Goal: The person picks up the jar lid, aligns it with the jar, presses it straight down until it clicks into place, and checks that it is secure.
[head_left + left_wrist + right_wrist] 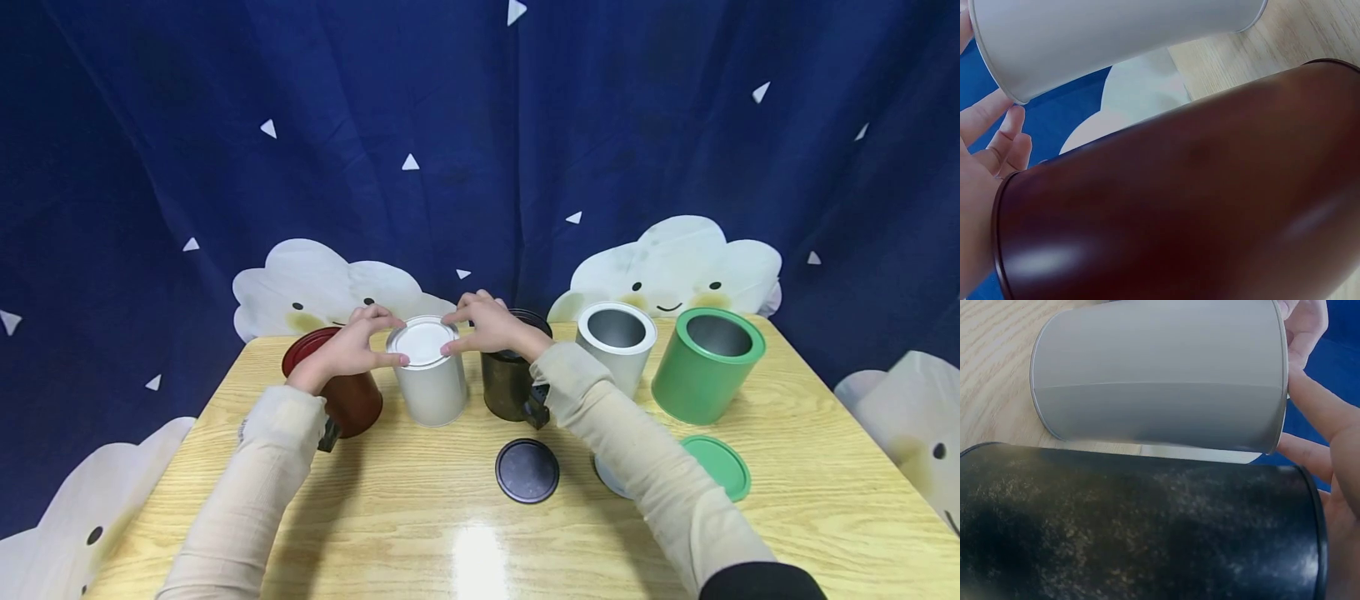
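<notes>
White can (432, 396) upright, long axis vertical, lid (424, 342) facing up.

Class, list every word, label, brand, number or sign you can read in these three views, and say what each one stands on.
None: no text can be read in any view.
The lidded white can, dark red can, black can and green can show no print on their visible sides.
The curtain shows only pictures: triangles and clouds with faces.
</notes>
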`<state>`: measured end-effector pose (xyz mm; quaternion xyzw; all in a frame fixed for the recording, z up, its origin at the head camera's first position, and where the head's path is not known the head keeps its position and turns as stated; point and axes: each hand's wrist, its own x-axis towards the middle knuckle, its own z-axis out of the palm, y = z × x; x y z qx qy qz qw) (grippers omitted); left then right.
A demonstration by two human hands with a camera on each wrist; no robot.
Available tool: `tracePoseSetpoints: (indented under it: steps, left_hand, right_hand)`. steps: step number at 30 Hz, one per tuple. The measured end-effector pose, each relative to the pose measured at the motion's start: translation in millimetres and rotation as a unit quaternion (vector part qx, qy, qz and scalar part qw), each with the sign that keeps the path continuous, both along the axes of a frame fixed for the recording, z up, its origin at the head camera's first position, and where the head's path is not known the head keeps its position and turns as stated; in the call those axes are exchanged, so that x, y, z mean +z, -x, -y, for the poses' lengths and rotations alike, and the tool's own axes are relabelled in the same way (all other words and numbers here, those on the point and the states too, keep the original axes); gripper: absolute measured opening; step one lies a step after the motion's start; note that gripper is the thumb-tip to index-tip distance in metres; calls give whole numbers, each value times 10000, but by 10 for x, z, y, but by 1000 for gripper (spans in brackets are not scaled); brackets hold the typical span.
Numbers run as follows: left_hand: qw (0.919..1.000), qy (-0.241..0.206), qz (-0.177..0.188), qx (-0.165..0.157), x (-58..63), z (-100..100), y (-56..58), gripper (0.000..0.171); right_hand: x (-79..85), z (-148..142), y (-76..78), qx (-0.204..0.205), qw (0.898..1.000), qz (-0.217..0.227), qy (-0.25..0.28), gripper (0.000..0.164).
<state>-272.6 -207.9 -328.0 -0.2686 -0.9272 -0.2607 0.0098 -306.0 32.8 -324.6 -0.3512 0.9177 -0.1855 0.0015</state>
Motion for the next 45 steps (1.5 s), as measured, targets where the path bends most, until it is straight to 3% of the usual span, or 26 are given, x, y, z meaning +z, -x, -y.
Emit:
tracePoseSetpoints:
  steps: [11,16,22,37,45]
  left_hand:
    - [9997,30,136,177,18,-27,-10,51]
    - [9996,196,8,190,55,-14,-13,51]
    - [9995,44,-178,253,76,2,-26,41]
    - [9990,142,-120,403,60,-21,-48,41]
    - [9978,-163,-577,284,33,-5,-56,46]
  right_hand:
    - [9,47,-20,-273,9995,131,-114,55]
    - [18,41,-23,-285,9995,3,-98,52]
    - [4,21,-42,-384,9991,-153,100,42]
    - [0,41,-75,-598,9981,-120,68,39]
    - [-22,19,-113,-616,9977,-239,176,42]
